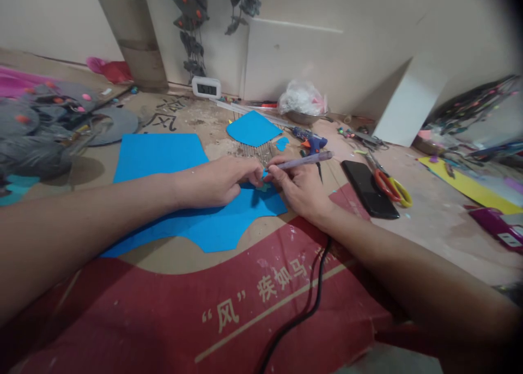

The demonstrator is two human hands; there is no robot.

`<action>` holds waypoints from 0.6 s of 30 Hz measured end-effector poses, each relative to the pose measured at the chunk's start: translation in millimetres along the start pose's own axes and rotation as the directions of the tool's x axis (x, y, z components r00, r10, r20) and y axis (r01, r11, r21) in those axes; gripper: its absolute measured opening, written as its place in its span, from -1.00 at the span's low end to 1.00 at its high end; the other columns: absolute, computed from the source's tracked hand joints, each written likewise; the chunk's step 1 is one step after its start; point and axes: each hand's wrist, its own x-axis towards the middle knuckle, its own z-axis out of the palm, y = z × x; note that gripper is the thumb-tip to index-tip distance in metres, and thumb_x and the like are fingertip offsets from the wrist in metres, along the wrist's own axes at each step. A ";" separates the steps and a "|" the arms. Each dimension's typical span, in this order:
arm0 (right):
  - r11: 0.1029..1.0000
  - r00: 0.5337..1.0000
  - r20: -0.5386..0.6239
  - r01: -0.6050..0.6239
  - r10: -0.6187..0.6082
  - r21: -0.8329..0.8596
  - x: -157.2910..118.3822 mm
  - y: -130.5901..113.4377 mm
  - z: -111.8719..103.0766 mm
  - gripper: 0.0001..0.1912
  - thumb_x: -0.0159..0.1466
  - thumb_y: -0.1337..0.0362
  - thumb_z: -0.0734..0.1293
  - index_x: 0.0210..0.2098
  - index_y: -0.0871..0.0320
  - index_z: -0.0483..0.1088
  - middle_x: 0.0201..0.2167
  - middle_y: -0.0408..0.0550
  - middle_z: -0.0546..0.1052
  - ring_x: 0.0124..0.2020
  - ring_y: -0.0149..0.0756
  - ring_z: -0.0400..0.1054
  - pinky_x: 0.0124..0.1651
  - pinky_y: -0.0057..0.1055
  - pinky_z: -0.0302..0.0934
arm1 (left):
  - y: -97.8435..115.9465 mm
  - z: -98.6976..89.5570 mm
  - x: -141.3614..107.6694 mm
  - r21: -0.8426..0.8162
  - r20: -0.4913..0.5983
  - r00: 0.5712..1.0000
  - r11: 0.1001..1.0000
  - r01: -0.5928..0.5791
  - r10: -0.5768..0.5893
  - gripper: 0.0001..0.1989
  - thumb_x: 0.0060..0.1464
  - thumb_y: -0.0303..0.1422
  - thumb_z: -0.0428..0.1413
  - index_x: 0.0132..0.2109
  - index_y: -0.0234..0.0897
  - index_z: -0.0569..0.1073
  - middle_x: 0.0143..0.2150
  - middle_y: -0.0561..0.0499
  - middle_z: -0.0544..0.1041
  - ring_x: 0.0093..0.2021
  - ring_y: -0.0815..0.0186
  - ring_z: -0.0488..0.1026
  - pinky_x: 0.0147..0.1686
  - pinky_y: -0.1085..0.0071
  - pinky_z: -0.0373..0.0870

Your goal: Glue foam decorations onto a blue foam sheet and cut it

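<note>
A large blue sheet [163, 150] with curved cut edges lies on red and tan cardboard. My left hand [220, 182] rests on it with curled fingers, its fingertips at a small teal piece [265, 187] near the sheet's right part. Whether those fingers pinch anything is hidden. My right hand [300, 186] grips a pale pen [312, 159] between thumb and fingers, its tip end close to my left fingertips. Behind the hands lie a separate blue piece [254, 128] with a rounded edge and a small blue cutout [281, 143].
A glue gun [314, 141] sits behind my right hand, and a black cable [318, 287] crosses the cardboard. To the right are a black phone [368, 188], scissors [392, 187] and yellow sheet [469, 184]. A clock [206, 88] and bowl [306, 116] stand at the back.
</note>
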 end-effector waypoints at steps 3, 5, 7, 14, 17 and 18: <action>0.994 0.999 0.033 0.025 -0.022 -0.105 0.3 -4.0 -2.4 -0.74 0.42 0.13 0.23 -0.25 0.11 0.48 -0.31 -0.03 0.61 -0.18 -0.15 0.50 -0.07 -0.20 0.32 | 0.7 -0.6 -1.1 0.019 -0.007 0.999 0.999 -0.035 0.035 -0.52 -0.08 -0.70 -0.06 -0.02 -0.26 0.41 -0.03 -0.02 0.60 0.01 0.25 0.52 -0.01 0.35 0.40; 0.990 0.999 0.035 0.041 -0.037 -0.137 0.2 -4.5 -2.9 -0.76 0.41 0.16 0.23 -0.24 0.11 0.49 -0.29 -0.02 0.62 -0.16 -0.13 0.50 -0.03 -0.16 0.32 | 2.6 -1.6 -2.6 0.078 -0.012 0.997 0.994 -0.077 0.078 -0.55 -0.03 -0.67 -0.05 -0.01 -0.26 0.43 -0.01 -0.06 0.58 0.04 0.22 0.50 0.04 0.31 0.38; 0.986 0.998 0.028 0.061 -0.057 -0.154 0.0 -3.7 -2.9 -0.77 0.40 0.18 0.23 -0.23 0.11 0.50 -0.27 -0.01 0.62 -0.15 -0.11 0.50 0.01 -0.13 0.32 | 6.3 -2.2 -4.4 0.186 -0.008 0.994 0.977 -0.108 0.111 -0.58 0.03 -0.63 -0.02 0.02 -0.24 0.45 0.00 -0.08 0.57 0.07 0.17 0.48 0.10 0.23 0.34; 0.977 0.997 0.038 0.072 -0.066 -0.202 0.9 -0.1 -2.4 -0.75 0.40 0.18 0.22 -0.24 0.12 0.50 -0.23 0.02 0.63 -0.14 -0.09 0.49 0.02 -0.10 0.31 | 40.3 11.3 -7.6 0.448 -0.106 0.984 0.890 -0.083 0.145 -0.74 0.19 -0.48 0.01 -0.05 -0.36 0.53 -0.06 -0.22 0.58 0.04 0.04 0.47 0.09 0.10 0.34; 0.983 0.999 0.032 0.047 -0.042 -0.179 0.8 0.0 -2.5 -0.75 0.40 0.16 0.23 -0.23 0.13 0.49 -0.27 0.01 0.64 -0.16 -0.11 0.51 0.00 -0.12 0.33 | 57.4 23.1 -7.6 0.478 -0.078 0.989 0.875 -0.074 0.126 -0.73 0.27 -0.38 0.00 -0.06 -0.44 0.54 -0.12 -0.26 0.58 -0.06 0.00 0.51 0.00 0.06 0.40; 0.986 0.999 0.033 0.036 -0.031 -0.164 0.8 -0.1 -2.5 -0.75 0.40 0.15 0.23 -0.23 0.13 0.49 -0.29 -0.01 0.64 -0.18 -0.12 0.52 -0.01 -0.14 0.34 | 61.6 26.9 -7.7 0.482 -0.058 0.992 0.873 -0.074 0.116 -0.71 0.30 -0.33 0.00 -0.08 -0.44 0.55 -0.13 -0.26 0.58 -0.07 -0.01 0.51 -0.01 0.05 0.41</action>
